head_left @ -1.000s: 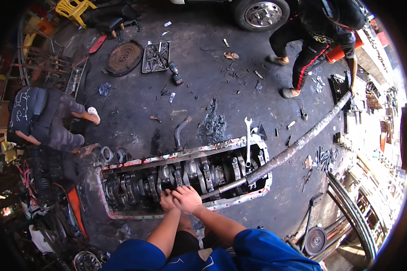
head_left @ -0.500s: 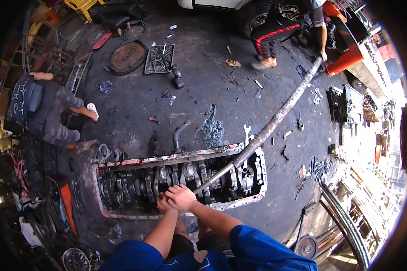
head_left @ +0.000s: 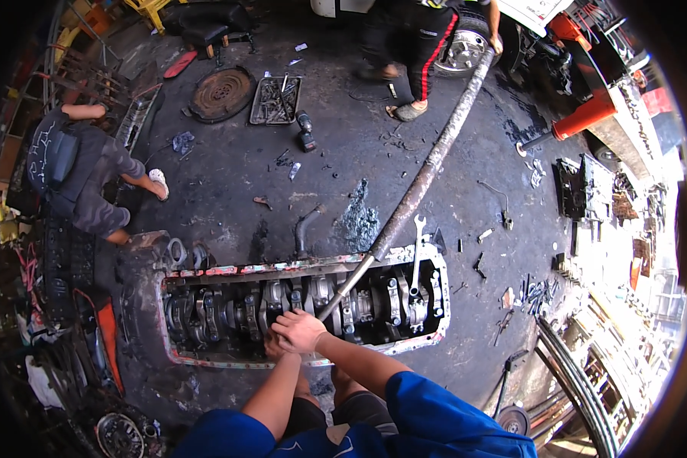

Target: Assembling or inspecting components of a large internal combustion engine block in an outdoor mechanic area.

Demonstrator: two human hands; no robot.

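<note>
The engine block (head_left: 305, 305) lies open on the oily floor (head_left: 343, 168), crankshaft up. At its near edge the right hand (head_left: 301, 332) presses over the left hand (head_left: 275, 347) — both grips closed together on something hidden. A long pipe (head_left: 420, 179) slants away from the block; a wrench (head_left: 417, 252) rests on its far rim.

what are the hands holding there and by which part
Cannot be told: both hands, right hand over left hand, press together at the long bar's lower end in the engine block.
</note>
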